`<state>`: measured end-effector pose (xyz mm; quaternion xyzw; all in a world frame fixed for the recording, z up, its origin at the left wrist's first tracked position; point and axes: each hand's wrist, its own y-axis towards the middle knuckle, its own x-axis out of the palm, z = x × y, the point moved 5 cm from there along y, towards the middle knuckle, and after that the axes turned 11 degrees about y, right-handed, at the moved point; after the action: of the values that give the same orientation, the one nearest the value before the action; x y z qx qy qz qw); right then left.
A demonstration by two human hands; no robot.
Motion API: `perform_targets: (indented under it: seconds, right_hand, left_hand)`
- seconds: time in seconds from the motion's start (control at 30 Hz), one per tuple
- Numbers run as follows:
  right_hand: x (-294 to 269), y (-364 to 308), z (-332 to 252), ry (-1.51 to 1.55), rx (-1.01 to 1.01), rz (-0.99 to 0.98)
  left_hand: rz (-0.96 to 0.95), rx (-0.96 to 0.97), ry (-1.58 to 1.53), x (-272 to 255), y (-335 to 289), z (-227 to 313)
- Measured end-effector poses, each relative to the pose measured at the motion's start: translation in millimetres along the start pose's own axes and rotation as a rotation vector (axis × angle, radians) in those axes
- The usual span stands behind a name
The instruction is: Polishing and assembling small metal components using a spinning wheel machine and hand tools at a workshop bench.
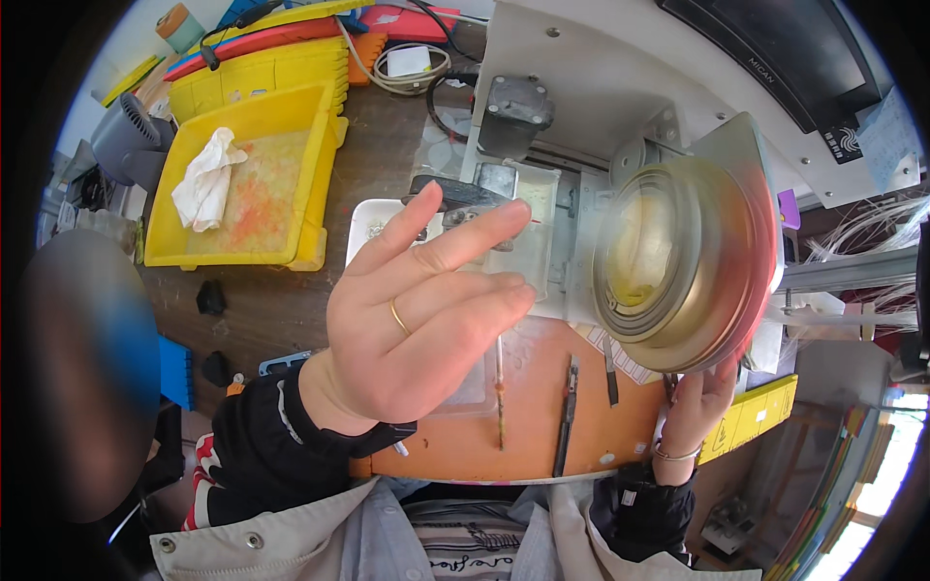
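My left hand, with a ring on one finger, hovers over the middle of the bench. Two of its fingers stretch out apart, while the lower ones come together in a pinch. Whatever lies between those tips is hidden. To its right stands a large stepped metal wheel, brass and grey with a reddish rim, slightly blurred. At the wheel's lower edge, my right hand grips the rim, its fingertips partly hidden behind it. Below my left hand are a clear plastic tray and a white dish with small pieces.
A yellow bin with a white cloth stands at the left. A grey machine housing with a dark screen rises behind. On the orange board lie a black pen-like tool and a thin stick.
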<state>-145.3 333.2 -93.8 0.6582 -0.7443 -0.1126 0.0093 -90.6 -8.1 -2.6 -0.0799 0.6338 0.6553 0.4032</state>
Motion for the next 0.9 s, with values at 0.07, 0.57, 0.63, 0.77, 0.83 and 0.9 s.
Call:
perform_targets:
  seconds: [0.07,0.57,0.63,0.77,0.83,0.9]
  right_hand:
    - [-1.3,-0.1,0.4,-0.09,0.039,-0.007]
    - [-3.2,2.3,3.3,-0.148,-0.017,-0.011]
    - [-0.8,2.3,1.2,-0.107,-0.034,-0.037]
    - [-6.4,0.0,3.8,-0.183,-0.036,-0.018]
    - [-4.8,-0.7,3.0,-0.164,-0.026,-0.013]
    - [-7.1,-2.4,5.3,-0.078,0.065,0.037]
  left_hand:
    - [-0.011,-0.008,0.008,1.2,-0.4,-0.4]
    - [-0.12,-0.037,-0.011,0.4,2.2,-0.9]
    - [-0.12,-0.037,-0.013,0.9,2.2,-0.7]
    - [-0.12,-0.039,-0.026,0.9,2.1,0.4]
    - [-0.121,-0.039,-0.03,0.8,1.8,1.0]
    - [-0.106,-0.032,-0.024,1.0,1.1,1.9]
